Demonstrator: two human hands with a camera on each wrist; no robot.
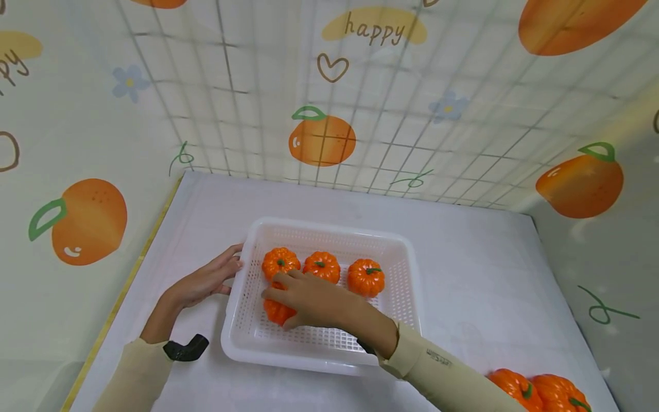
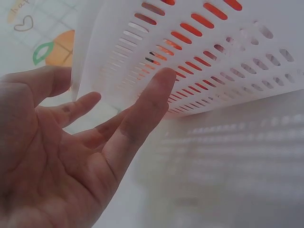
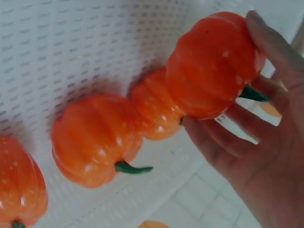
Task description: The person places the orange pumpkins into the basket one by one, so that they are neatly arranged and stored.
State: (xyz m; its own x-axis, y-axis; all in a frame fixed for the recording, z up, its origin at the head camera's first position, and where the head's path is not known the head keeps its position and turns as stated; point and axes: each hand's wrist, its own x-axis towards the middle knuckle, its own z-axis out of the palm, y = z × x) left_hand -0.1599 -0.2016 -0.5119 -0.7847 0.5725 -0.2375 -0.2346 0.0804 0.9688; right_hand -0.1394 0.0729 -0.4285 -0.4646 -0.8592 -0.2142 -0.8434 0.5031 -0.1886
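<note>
A white perforated plastic basket [image 1: 329, 366] holds several small orange toy pumpkins with green stems. Over its left front part, my right hand [image 1: 314, 300] grips one pumpkin [image 3: 216, 66], fingers and thumb spread round its sides. That pumpkin shows partly under the hand in the head view. Behind it, along the far side of the basket, are a left pumpkin [image 1: 280, 262], a middle pumpkin [image 1: 321, 266] and a right pumpkin [image 1: 366, 278]. My left hand [image 1: 206, 280] is at the basket's left wall, its fingers loosely extended and touching the outside [image 2: 190, 99].
Two more orange pumpkins [image 1: 515, 388] lie at the front right of the white table [image 1: 479, 274], partly behind the right sleeve. A wire grid [image 1: 391, 137] under a printed cover stands at the back. Printed side walls [image 1: 77, 143] flank the table.
</note>
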